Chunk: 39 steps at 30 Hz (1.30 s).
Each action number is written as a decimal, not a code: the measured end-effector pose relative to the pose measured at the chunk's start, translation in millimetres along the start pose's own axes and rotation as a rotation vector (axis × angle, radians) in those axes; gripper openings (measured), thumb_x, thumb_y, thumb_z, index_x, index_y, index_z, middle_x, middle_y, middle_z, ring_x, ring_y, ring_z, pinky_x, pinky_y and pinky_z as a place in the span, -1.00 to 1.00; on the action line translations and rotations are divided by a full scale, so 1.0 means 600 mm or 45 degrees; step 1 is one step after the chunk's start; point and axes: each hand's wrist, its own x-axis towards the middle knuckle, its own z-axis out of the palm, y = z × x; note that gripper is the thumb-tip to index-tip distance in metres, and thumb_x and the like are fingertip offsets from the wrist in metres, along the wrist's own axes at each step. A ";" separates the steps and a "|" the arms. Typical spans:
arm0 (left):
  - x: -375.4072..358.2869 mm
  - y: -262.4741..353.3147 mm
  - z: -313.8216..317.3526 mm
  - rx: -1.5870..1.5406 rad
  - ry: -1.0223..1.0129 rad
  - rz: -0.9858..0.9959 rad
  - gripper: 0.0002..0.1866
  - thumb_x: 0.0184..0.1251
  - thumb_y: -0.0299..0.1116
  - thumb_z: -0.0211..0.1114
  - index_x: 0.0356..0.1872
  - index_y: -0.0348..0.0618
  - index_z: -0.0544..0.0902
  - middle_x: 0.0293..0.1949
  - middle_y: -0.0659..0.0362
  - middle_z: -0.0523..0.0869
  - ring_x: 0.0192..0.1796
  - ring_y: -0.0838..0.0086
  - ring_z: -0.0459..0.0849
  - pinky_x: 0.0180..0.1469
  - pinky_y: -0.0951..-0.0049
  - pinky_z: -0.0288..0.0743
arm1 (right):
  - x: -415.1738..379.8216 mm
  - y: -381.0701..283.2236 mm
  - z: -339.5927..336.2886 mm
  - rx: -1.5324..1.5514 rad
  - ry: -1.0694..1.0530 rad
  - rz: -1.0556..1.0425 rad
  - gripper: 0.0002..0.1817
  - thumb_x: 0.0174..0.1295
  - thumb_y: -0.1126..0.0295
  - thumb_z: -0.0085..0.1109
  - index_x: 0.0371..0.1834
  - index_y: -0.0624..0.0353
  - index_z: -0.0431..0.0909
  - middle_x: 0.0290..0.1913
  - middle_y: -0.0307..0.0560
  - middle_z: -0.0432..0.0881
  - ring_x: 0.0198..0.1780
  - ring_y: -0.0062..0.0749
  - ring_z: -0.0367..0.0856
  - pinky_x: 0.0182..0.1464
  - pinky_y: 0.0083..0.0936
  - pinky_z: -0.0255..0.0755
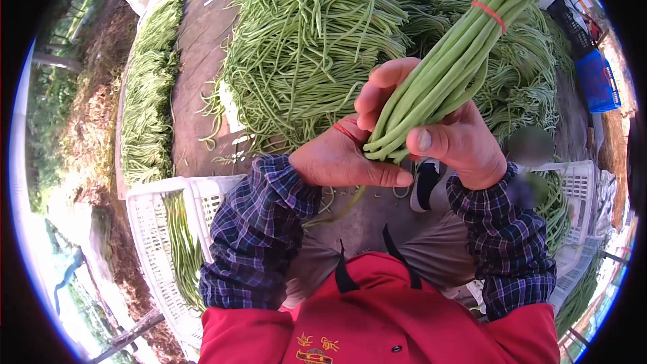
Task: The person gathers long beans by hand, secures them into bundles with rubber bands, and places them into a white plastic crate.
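A bundle of long green beans [438, 84] is held up tilted, its even ends low and its other end at upper right. A red rubber band [489, 15] circles it near the upper end. My right hand [465, 145] is closed round the lower part, thumb across the front. My left hand [344, 155] cups the bundle's lower end from the left, fingers curled against its side and thumb stretched beneath the ends. Another red band [346, 133] lies around my left hand. Behind the hands rises a large heap of loose long beans [303, 47].
A row of beans [149, 94] lies along the left edge of the brown surface [202, 61]. White plastic crates [158, 229] with beans stand at my left, another crate [576, 195] at my right. A blue crate [597, 81] sits at far right. More beans [519, 87] pile up behind.
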 end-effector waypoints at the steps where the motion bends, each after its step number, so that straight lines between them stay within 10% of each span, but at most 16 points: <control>1: 0.003 -0.007 -0.001 0.042 -0.002 -0.182 -0.41 0.07 -0.43 0.42 0.18 -0.08 0.41 -0.05 0.23 0.59 0.02 0.56 0.52 0.05 0.50 0.40 | -0.001 0.007 -0.008 0.001 0.008 -0.002 -0.33 -0.01 0.15 0.40 0.15 0.18 0.35 -0.08 -0.03 0.53 -0.03 -0.32 0.54 -0.03 -0.41 0.51; 9: -0.018 -0.008 0.020 0.054 0.074 -0.456 -0.71 0.12 -0.52 0.37 -0.12 -0.13 0.56 -0.35 0.27 0.65 -0.32 0.57 0.62 -0.26 0.55 0.53 | -0.045 -0.017 -0.050 -0.231 0.018 0.341 -0.32 0.11 -0.02 0.25 0.17 0.23 0.37 -0.08 -0.04 0.58 -0.01 -0.32 0.54 0.08 -0.43 0.40; 14: -0.074 -0.042 0.007 0.025 -0.066 -0.723 -0.79 0.15 -0.48 0.35 -0.19 -0.14 0.56 -0.41 0.35 0.59 -0.39 0.67 0.55 -0.32 0.58 0.48 | -0.092 -0.015 -0.087 -1.424 -0.554 0.422 -0.24 0.14 -0.16 0.11 0.13 0.35 0.39 0.04 0.05 0.54 0.09 -0.14 0.49 0.13 -0.37 0.35; 16: -0.102 -0.075 -0.011 0.054 -0.255 -0.902 -0.59 0.20 -0.42 0.32 0.09 -0.06 0.48 -0.42 0.39 0.55 -0.41 0.70 0.50 -0.36 0.63 0.43 | -0.117 0.012 -0.093 -1.414 -0.508 0.310 -0.21 0.12 -0.19 0.09 0.15 0.35 0.37 0.06 0.11 0.52 0.11 -0.06 0.47 0.15 -0.33 0.34; 19: -0.127 -0.106 -0.015 0.023 -0.296 -1.132 -0.70 0.20 -0.44 0.32 -0.02 -0.09 0.55 -0.44 0.37 0.55 -0.43 0.69 0.52 -0.35 0.63 0.44 | -0.145 0.060 -0.096 -1.288 -0.445 0.234 -0.20 0.02 -0.13 0.22 0.15 0.32 0.37 0.03 0.20 0.49 0.14 0.01 0.42 0.22 -0.32 0.26; 26: -0.129 -0.285 -0.044 0.309 -0.152 -1.291 -0.39 0.22 -0.30 0.29 0.29 -0.11 0.28 -0.24 0.17 0.62 -0.19 0.53 0.58 -0.15 0.49 0.45 | -0.135 0.054 -0.086 -2.003 -0.649 0.927 -0.57 0.02 0.21 0.20 -0.09 0.26 0.51 -0.31 0.07 0.61 -0.21 -0.05 0.60 -0.15 -0.21 0.48; 28: -0.152 -0.423 -0.048 0.891 -0.055 -0.721 -0.19 0.11 -0.19 0.36 0.36 -0.07 0.14 0.04 0.00 0.55 0.08 0.38 0.53 0.07 0.38 0.40 | -0.126 0.027 -0.084 -1.901 -0.466 0.590 -0.63 0.03 0.23 0.22 -0.13 0.21 0.55 -0.42 0.01 0.61 -0.30 -0.08 0.60 -0.22 -0.25 0.48; 30: -0.140 -0.456 -0.004 1.608 -0.131 -1.328 -0.02 0.00 -0.07 0.41 0.41 0.00 0.01 0.23 -0.08 0.38 0.29 0.27 0.38 0.24 0.30 0.28 | -0.102 -0.008 -0.073 -1.587 -0.438 0.490 -0.64 0.06 0.23 0.22 -0.13 0.23 0.56 -0.41 -0.02 0.62 -0.30 -0.09 0.61 -0.22 -0.28 0.48; 35: -0.128 -0.470 -0.024 1.245 -0.457 -1.445 -0.20 0.11 0.04 0.27 0.37 0.04 0.19 0.23 -0.05 0.41 0.33 0.14 0.30 0.31 0.25 0.20 | -0.060 -0.083 -0.053 -0.042 -0.835 -0.334 -0.68 0.22 0.20 0.16 -0.20 0.28 0.57 -0.40 0.00 0.59 -0.38 -0.24 0.59 -0.15 -0.23 0.41; 39: -0.110 -0.471 -0.069 1.284 0.298 -0.846 -0.33 0.22 -0.02 0.15 0.29 -0.17 0.30 0.21 -0.05 0.44 0.25 0.13 0.40 0.29 0.28 0.24 | -0.059 -0.155 0.001 0.556 -1.004 -0.383 -0.60 0.31 0.17 0.05 -0.62 0.18 0.55 -0.68 -0.17 0.40 -0.65 -0.29 0.44 0.19 -0.11 0.30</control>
